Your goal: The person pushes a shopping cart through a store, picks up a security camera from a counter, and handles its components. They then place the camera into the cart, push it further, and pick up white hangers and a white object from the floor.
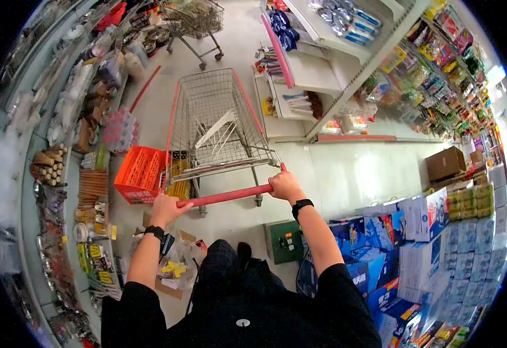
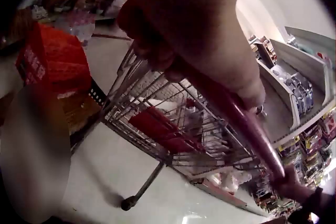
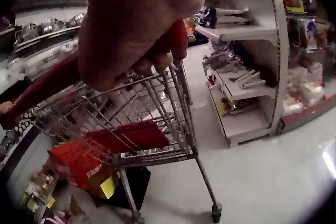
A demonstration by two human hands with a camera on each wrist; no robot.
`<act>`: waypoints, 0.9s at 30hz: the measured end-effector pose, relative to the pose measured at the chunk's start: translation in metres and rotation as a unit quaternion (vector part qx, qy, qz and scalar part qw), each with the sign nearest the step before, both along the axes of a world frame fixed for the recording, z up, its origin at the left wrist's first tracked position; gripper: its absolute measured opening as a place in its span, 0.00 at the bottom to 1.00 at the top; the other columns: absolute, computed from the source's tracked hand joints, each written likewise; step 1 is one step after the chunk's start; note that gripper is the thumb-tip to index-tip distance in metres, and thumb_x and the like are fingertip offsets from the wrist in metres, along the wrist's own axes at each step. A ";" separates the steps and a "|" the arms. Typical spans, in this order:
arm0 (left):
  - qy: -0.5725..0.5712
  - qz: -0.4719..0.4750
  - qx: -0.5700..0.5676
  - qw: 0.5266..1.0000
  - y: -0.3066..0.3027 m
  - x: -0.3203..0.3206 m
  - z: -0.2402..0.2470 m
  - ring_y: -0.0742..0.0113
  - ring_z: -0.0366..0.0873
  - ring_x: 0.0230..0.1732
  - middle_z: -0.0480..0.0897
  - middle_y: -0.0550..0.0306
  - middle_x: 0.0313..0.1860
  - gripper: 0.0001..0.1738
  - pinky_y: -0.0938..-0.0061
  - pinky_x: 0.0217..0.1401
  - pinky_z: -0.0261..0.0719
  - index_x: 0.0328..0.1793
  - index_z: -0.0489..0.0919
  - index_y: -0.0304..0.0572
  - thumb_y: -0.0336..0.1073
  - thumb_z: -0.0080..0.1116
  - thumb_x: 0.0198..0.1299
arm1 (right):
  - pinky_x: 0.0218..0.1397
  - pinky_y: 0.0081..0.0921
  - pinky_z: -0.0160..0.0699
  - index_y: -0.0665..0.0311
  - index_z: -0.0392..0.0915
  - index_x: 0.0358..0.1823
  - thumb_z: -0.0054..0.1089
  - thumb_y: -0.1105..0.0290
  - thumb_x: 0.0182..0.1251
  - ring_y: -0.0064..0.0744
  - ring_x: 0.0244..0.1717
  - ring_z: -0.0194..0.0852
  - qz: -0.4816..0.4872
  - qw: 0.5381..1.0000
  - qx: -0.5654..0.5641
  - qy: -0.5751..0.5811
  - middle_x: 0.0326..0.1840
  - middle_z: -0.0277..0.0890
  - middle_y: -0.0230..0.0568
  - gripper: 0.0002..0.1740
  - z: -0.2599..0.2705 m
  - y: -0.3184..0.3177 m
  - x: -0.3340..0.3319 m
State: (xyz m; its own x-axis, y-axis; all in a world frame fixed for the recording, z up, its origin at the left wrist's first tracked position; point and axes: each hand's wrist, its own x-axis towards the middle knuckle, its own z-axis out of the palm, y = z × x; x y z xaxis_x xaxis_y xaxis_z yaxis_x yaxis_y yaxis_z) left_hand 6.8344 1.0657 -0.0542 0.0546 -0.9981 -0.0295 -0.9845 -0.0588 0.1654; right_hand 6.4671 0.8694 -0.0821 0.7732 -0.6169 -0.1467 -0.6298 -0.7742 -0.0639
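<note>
Both hands are on the red handle (image 1: 230, 195) of a wire shopping cart (image 1: 213, 116). My left hand (image 1: 168, 210) grips its left end, the thumb lying along the bar; the left wrist view shows this hand (image 2: 194, 35) large above the cart. Around the right end curl the fingers of my right hand (image 1: 286, 187), seen close in the right wrist view as a hand (image 3: 136, 24) over the bar. Inside the basket lies a white wire rack (image 1: 216, 130). A red panel (image 2: 163, 129) shows at the basket's near side.
An orange crate (image 1: 139, 174) stands left of the cart, beside shelves (image 1: 94, 191) of goods. Ahead is another cart (image 1: 192, 20). White shelving (image 1: 308, 64) rises at the right. Blue boxes (image 1: 375, 232) are stacked at the near right, by a green box (image 1: 282, 242). Pale floor (image 1: 352, 168) lies between.
</note>
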 end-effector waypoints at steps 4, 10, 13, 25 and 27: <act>0.037 0.051 0.034 0.997 -0.052 0.007 -0.002 0.48 0.76 0.22 0.75 0.48 0.12 0.38 0.54 0.36 0.72 0.15 0.81 0.41 0.73 0.53 0.49 | 0.37 0.38 0.79 0.57 0.78 0.21 0.64 0.59 0.46 0.42 0.29 0.80 0.009 1.000 0.008 0.014 0.23 0.79 0.39 0.10 0.004 -0.070 0.019; 0.023 0.097 0.094 0.991 -0.131 0.024 -0.003 0.48 0.77 0.23 0.77 0.48 0.14 0.40 0.50 0.40 0.73 0.19 0.84 0.43 0.76 0.47 0.50 | 0.34 0.40 0.77 0.56 0.75 0.18 0.62 0.62 0.44 0.43 0.26 0.78 0.059 0.998 -0.008 -0.005 0.20 0.76 0.38 0.08 -0.002 -0.181 0.052; 0.039 0.106 0.107 0.988 -0.177 0.036 0.001 0.48 0.77 0.21 0.78 0.48 0.14 0.42 0.49 0.44 0.75 0.21 0.84 0.42 0.76 0.45 0.51 | 0.34 0.40 0.77 0.56 0.75 0.19 0.62 0.62 0.43 0.44 0.28 0.77 0.076 0.997 -0.005 0.007 0.20 0.76 0.38 0.08 -0.003 -0.239 0.073; 0.008 0.151 0.018 0.988 -0.343 0.128 -0.007 0.49 0.75 0.17 0.75 0.49 0.11 0.39 0.60 0.26 0.74 0.17 0.82 0.41 0.73 0.50 0.51 | 0.35 0.38 0.78 0.56 0.78 0.19 0.62 0.63 0.42 0.43 0.30 0.79 0.167 0.984 -0.031 -0.048 0.24 0.79 0.40 0.07 -0.019 -0.453 0.194; 0.003 0.182 0.076 0.980 -0.376 0.148 -0.004 0.49 0.75 0.17 0.76 0.50 0.11 0.38 0.61 0.26 0.74 0.18 0.82 0.41 0.73 0.51 0.50 | 0.35 0.38 0.79 0.57 0.78 0.19 0.62 0.63 0.42 0.44 0.29 0.80 0.168 0.984 -0.015 -0.053 0.23 0.79 0.42 0.07 -0.022 -0.488 0.224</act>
